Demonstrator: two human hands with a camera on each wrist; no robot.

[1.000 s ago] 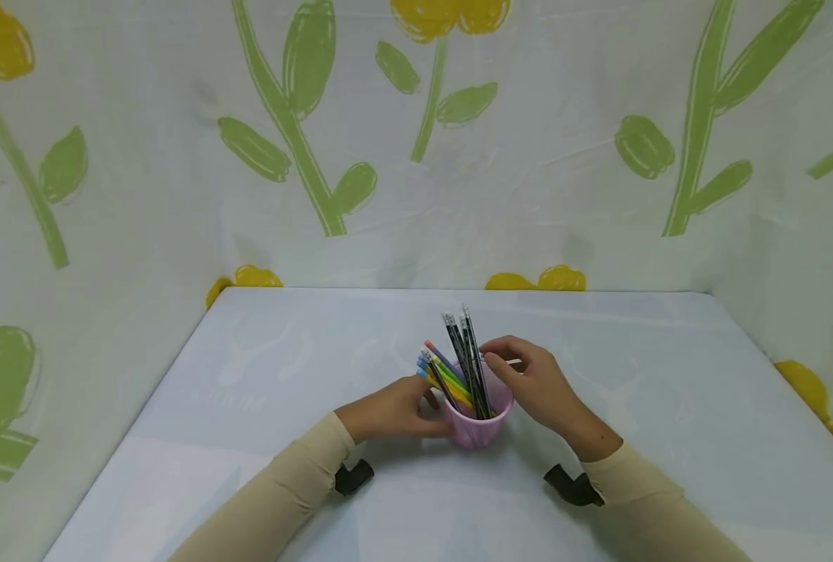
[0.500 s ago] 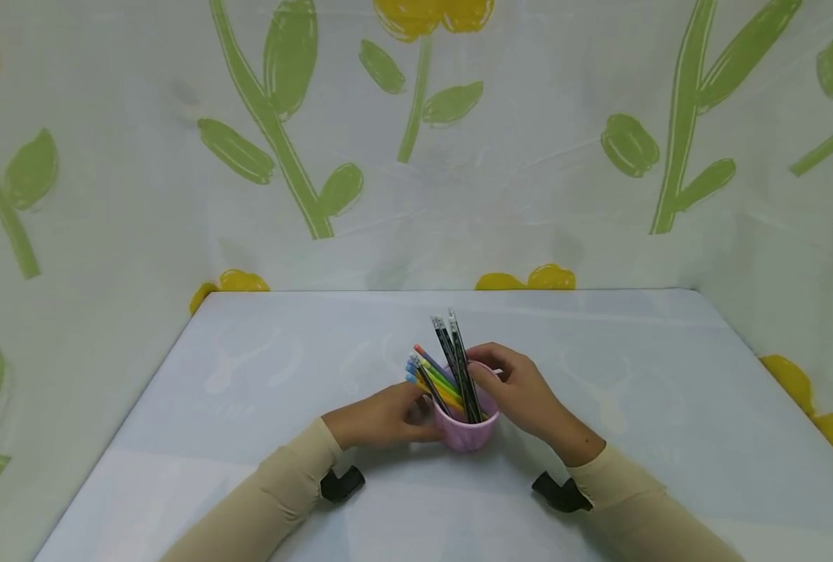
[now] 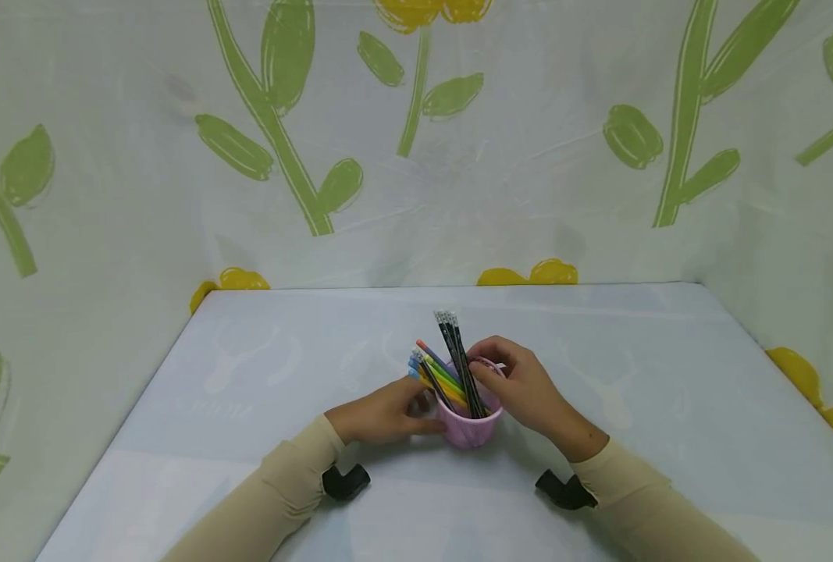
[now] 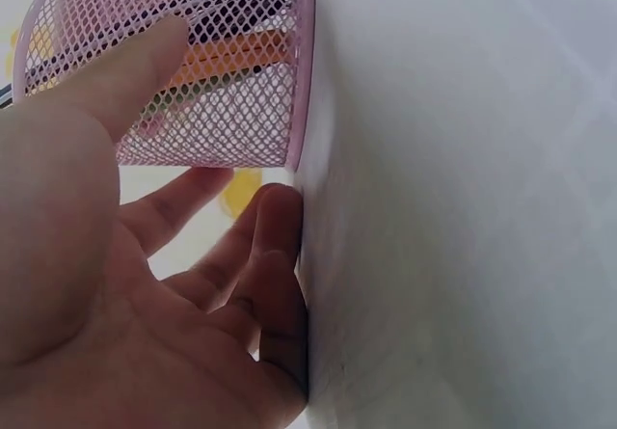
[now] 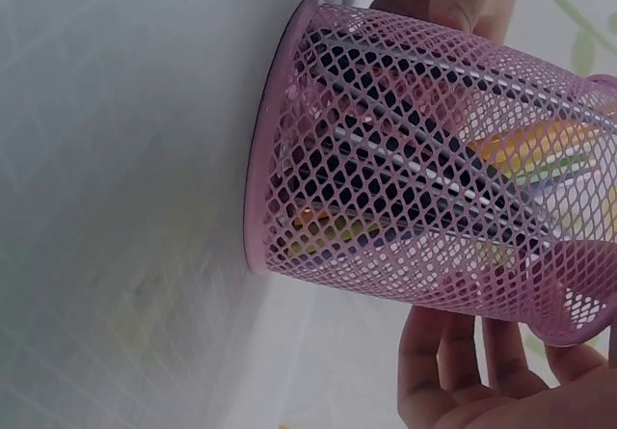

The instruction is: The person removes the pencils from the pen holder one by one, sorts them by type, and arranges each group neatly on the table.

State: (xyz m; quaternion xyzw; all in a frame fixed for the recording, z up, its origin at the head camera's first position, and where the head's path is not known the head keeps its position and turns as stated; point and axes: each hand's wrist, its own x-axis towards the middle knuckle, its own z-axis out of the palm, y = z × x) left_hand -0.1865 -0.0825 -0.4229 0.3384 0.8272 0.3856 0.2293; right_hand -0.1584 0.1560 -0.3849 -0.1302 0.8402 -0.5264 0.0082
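Observation:
A pink mesh pencil cup (image 3: 468, 431) stands upright on the table, holding several black pencils (image 3: 454, 355) and brightly coloured pencils (image 3: 446, 381). The black ones lean left in a tight bunch, and a shorter one leans lower. At the cup's left side my left hand (image 3: 381, 412) holds it, with the thumb (image 4: 125, 72) along the mesh and a fingertip touching the wall. My right hand (image 3: 525, 386) pinches the far right of the rim. In the right wrist view its thumb shows through the mesh, while several fingers (image 5: 453, 352) are outside the cup.
The pale table (image 3: 247, 375) stretches around the cup on all sides. Behind it and at both sides hang white cloth walls (image 3: 528, 172) with green leaves and yellow flowers. A black strap piece (image 3: 346, 482) sits at each wrist.
The black pencils have come together into a closer bunch. The right thumb has moved to the cup's rim. The cup stays about where it was; the head view has shifted slightly.

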